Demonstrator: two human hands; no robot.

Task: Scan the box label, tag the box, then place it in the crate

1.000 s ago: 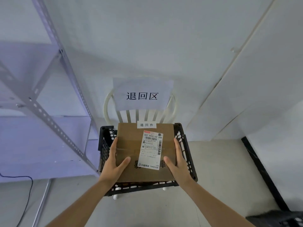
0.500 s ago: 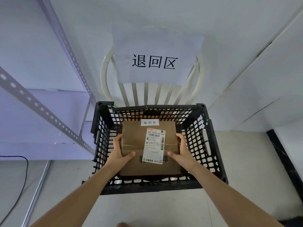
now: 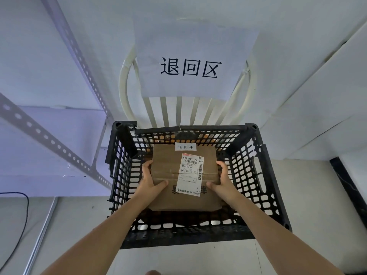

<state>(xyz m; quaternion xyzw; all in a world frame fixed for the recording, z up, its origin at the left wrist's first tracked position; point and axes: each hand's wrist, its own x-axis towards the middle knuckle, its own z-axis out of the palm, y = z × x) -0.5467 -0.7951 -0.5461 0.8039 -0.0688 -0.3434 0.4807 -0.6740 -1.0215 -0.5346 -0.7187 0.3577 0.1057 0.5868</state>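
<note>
Down inside the black crate (image 3: 256, 171), low between its lattice walls — cardboard box (image 3: 168, 201) held level, long axis running away from the body, shipping label (image 3: 191, 173) and small white tag (image 3: 185, 147) facing up. Left hand (image 3: 150, 180) grasping the left edge, right hand (image 3: 222, 180) grasping the right, thumbs on top, both equally near. Cannot tell whether resting on the bottom yet. Release probably next — straight outward and up, clear of the side walls.
</note>
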